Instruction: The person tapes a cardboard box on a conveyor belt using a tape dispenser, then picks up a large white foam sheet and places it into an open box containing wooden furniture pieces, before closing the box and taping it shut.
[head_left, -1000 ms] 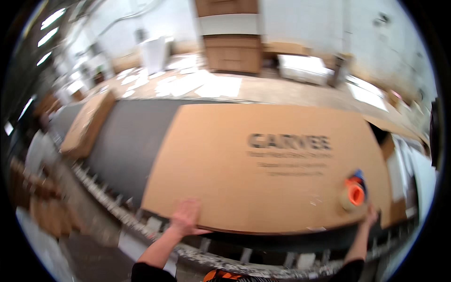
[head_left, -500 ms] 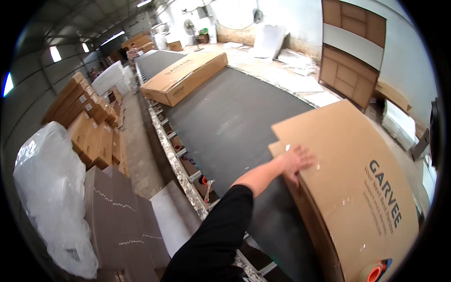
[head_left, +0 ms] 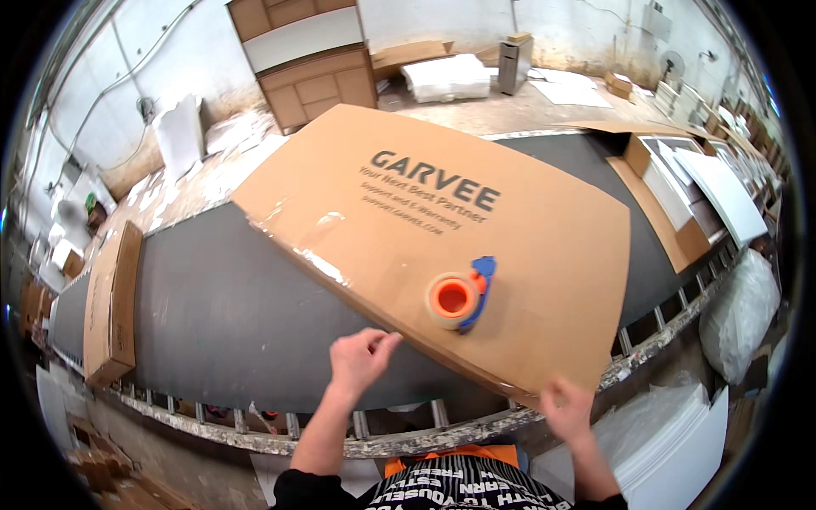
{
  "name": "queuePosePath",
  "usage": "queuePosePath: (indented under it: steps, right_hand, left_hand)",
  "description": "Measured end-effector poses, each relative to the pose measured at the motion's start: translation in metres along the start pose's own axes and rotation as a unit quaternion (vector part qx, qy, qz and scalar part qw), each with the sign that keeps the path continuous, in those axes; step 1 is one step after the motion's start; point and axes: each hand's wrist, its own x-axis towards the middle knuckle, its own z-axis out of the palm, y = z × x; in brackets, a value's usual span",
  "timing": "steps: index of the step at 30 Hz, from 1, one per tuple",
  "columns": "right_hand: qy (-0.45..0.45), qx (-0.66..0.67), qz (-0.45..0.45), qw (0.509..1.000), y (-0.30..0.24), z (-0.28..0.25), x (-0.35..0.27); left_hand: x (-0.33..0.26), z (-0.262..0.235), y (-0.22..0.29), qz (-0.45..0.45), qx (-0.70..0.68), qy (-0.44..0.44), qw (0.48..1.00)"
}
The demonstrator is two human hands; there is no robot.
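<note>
A large, flat cardboard box (head_left: pixel 544 246) with dark print lies slanted across the dark conveyor belt. On its top rests a tape dispenser (head_left: pixel 459 296) with an orange core and a blue handle. My left hand (head_left: pixel 364 357) is at the box's near long edge, thumb and fingers pinched together; whatever is between them is too small to make out. At the near right corner is my right hand (head_left: pixel 568 406), its fingers curled in and slightly blurred. What it grips, if anything, cannot be seen. Neither hand touches the dispenser.
Left along the belt (head_left: pixel 212 297) stands a second closed carton (head_left: pixel 112 306). To the right is an open carton (head_left: pixel 671 195) with white panels. The belt's worn metal frame (head_left: pixel 340 446) runs close to my body. Plastic-wrapped bundles (head_left: pixel 741 314) stand beside it at right.
The view has swung right, bringing the whole large box and both hands in. My left hand, earlier spread flat on the box's end, is now pinched at its near edge.
</note>
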Motion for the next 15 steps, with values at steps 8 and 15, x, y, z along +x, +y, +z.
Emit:
queuePosePath:
  steps: [8,15]
  right_hand:
    - [0.076,-0.221,-0.049,0.971,0.048,-0.008,0.241]
    - [0.019,-0.182,0.03,0.983,0.153,-0.009,0.382]
  left_hand:
    - [0.0,0.081,0.063,0.069,0.093,0.115,0.987]
    - [0.022,0.127,0.018,0.042,0.225,0.153,0.961]
